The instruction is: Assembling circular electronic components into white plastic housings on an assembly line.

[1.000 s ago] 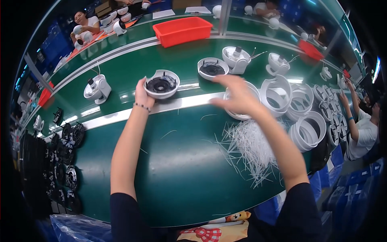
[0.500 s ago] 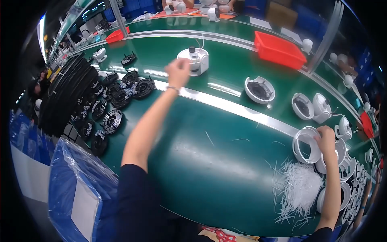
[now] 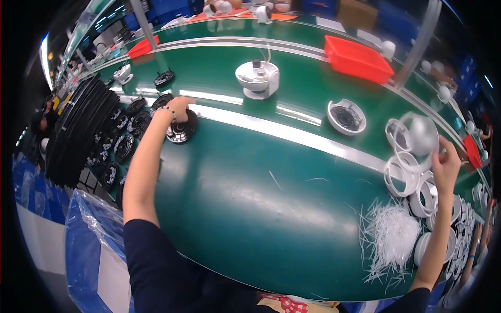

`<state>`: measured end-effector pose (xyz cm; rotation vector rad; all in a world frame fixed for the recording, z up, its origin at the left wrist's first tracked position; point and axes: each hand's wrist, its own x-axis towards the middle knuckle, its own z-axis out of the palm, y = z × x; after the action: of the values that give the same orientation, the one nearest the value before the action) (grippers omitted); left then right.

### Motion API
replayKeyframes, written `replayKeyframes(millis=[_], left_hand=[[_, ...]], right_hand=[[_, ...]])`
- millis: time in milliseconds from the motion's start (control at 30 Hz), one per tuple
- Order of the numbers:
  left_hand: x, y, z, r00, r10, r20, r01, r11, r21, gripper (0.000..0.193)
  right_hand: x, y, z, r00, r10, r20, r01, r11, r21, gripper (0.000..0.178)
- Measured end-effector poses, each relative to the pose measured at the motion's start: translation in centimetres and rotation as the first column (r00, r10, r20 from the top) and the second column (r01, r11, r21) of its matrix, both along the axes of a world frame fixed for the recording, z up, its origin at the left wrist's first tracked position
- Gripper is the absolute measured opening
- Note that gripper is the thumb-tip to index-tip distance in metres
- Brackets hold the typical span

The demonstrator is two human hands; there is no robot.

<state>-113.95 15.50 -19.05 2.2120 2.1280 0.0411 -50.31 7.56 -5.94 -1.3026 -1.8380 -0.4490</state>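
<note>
At the left, my left hand [image 3: 179,109] has its fingers closed over the edge of a black round plastic base [image 3: 181,132] with slots and small fittings. More black bases [image 3: 124,148] lie around it. On the right, my right hand [image 3: 446,165] pinches the rim of a white round housing [image 3: 424,134], smeared by motion and tilted above other parts. Just below it sits a white ring-shaped housing [image 3: 401,178]. A white assembly [image 3: 259,78] with a black knob-like piece and thin wires stands upright at the back middle, apart from both hands.
A heap of thin white ties [image 3: 392,235] lies near the right front. White rings [image 3: 448,208] crowd the right edge. Past the metal strip are a white bowl with a dark inside [image 3: 346,117] and a red tray [image 3: 358,60]. Black curved sheets [image 3: 78,133] are stacked far left.
My left hand left the white assembly and moved left and nearer, onto a black base. My right hand lifted a white housing and moved slightly up and right.
</note>
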Motion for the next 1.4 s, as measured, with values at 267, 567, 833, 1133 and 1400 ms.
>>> replayKeyframes(millis=[267, 567, 833, 1133, 1400], left_hand=[[4.7, -3.1, 4.8, 0.978, -0.171, 0.121, 0.156, 0.980, 0.124, 0.026], [19.2, -5.1, 1.9, -0.074, -0.148, 0.986, -0.107, 0.984, 0.140, 0.029], [25.8, -7.5, 1.1, -0.592, -0.053, 0.804, 0.021, 0.997, 0.081, 0.034], [26.9, -9.6, 0.4, -0.669, -0.177, 0.722, -0.006, 0.972, 0.233, 0.037], [25.6, -10.6, 0.8, -0.600, 0.011, 0.800, 0.271, 0.943, 0.190, 0.051]], right_hand=[[-11.4, -5.2, -8.1, 0.933, 0.321, -0.162, -0.357, 0.772, -0.526, 0.057], [-15.8, -8.3, -10.5, 0.956, 0.283, 0.084, -0.163, 0.744, -0.648, 0.071], [-20.0, -7.7, -11.5, 0.873, 0.484, 0.065, -0.296, 0.630, -0.717, 0.116], [-20.6, -5.6, -8.0, 0.362, 0.120, -0.924, -0.719, 0.668, -0.195, 0.104], [-22.8, -3.7, -8.6, 0.648, 0.209, -0.733, -0.572, 0.769, -0.287, 0.109]])
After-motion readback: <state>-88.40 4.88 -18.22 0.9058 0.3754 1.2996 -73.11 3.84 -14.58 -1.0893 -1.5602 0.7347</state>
